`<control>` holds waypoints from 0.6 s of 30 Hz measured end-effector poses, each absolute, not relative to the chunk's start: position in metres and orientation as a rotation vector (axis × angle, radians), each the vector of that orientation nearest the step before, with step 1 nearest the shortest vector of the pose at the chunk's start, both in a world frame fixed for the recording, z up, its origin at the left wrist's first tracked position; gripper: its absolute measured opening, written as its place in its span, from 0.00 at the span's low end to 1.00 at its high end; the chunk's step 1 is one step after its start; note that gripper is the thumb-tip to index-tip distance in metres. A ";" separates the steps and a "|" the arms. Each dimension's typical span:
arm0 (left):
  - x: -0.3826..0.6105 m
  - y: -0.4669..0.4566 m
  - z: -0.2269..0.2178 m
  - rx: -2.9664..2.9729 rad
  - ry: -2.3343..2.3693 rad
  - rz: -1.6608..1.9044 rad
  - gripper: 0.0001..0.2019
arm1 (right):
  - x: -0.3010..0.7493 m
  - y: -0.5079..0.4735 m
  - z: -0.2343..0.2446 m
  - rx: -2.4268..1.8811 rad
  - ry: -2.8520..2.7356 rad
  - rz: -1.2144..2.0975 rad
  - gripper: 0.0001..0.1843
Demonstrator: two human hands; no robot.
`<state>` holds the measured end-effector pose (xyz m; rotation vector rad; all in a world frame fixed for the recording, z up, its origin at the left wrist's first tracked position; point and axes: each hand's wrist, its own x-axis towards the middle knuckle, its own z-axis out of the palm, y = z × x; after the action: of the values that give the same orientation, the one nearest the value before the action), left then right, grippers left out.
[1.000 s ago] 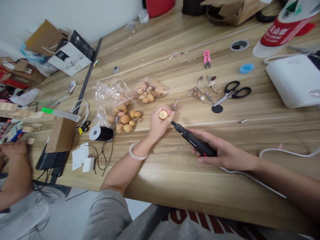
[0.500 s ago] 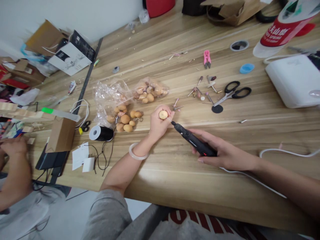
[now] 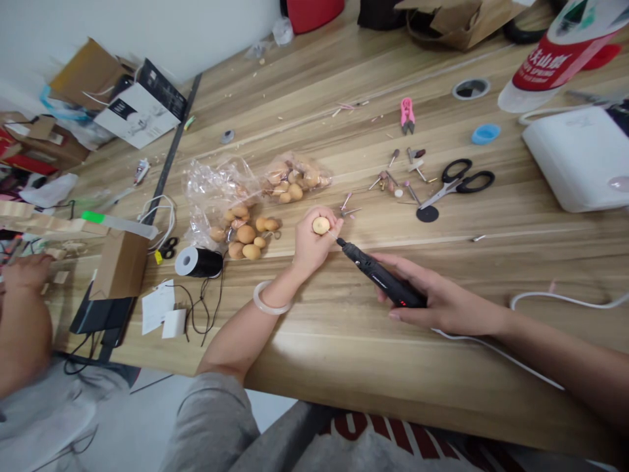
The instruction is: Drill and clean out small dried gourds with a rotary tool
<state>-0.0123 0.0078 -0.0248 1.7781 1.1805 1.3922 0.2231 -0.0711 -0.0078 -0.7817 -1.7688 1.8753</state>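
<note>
My left hand (image 3: 313, 244) is closed around a small gourd (image 3: 321, 225), its pale round end facing up. In my right hand (image 3: 437, 295) lies a black rotary tool (image 3: 378, 272), gripped along its body, with red lights lit near its rear. The tool's thin bit points at the gourd beside my left thumb; whether it touches is too small to tell. Left of my left hand, several small tan gourds (image 3: 246, 234) lie by a clear plastic bag (image 3: 219, 187). More gourds fill another clear bag (image 3: 297, 177) behind.
Several grinding bits (image 3: 390, 180), scissors (image 3: 455, 183) and pink nippers (image 3: 407, 116) lie ahead. A white box-shaped device (image 3: 580, 157) and a bottle (image 3: 550, 65) stand at right. To the left are a black cord spool (image 3: 199, 262), a cardboard box (image 3: 120, 265) and a co-worker's arm (image 3: 24, 314).
My hands, the gourd and the rotary tool hold almost the same position. The co-worker's arm at the far left has shifted slightly.
</note>
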 end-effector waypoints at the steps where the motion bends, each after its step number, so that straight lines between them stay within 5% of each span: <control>1: -0.012 0.008 -0.025 1.779 1.183 1.390 0.12 | 0.223 -0.071 -0.008 -0.784 -1.769 1.875 0.42; 18: -0.012 0.008 -0.025 1.781 1.184 1.390 0.13 | 0.223 -0.071 -0.008 -0.788 -1.779 1.863 0.42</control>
<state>-0.0123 0.0084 -0.0249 1.7814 1.1844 1.3898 0.2227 -0.0710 -0.0081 -0.7882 -1.7794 1.8633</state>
